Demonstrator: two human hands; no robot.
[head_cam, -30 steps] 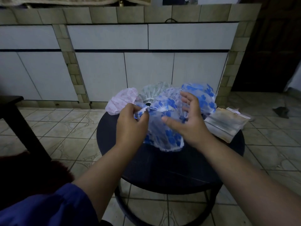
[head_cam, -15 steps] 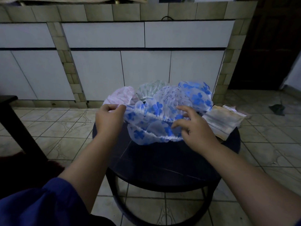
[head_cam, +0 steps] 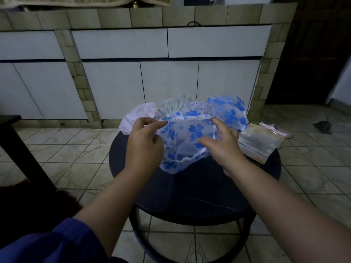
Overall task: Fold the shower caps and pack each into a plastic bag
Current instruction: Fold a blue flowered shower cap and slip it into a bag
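Observation:
I hold a translucent shower cap with blue clover prints (head_cam: 187, 141) above the round dark table (head_cam: 199, 188). My left hand (head_cam: 145, 143) pinches its elastic rim at the left. My right hand (head_cam: 222, 142) pinches the rim at the right with thumb and fingers. The cap is stretched between both hands and its lower part hangs toward the tabletop. Behind it lie a second blue-print cap (head_cam: 230, 111), a pale green cap (head_cam: 175, 105) and a pink cap (head_cam: 139, 116). A stack of clear plastic bags (head_cam: 260, 143) lies at the table's right edge.
White cabinet doors (head_cam: 171, 82) with a tiled frame stand right behind the table. A dark piece of furniture (head_cam: 17, 147) is at the left. Tiled floor surrounds the table, and a dark object (head_cam: 322, 127) lies on the floor at the far right.
My hands first spread apart, opening the bunched cap, then came a little closer and raised it; the rim now runs level between them.

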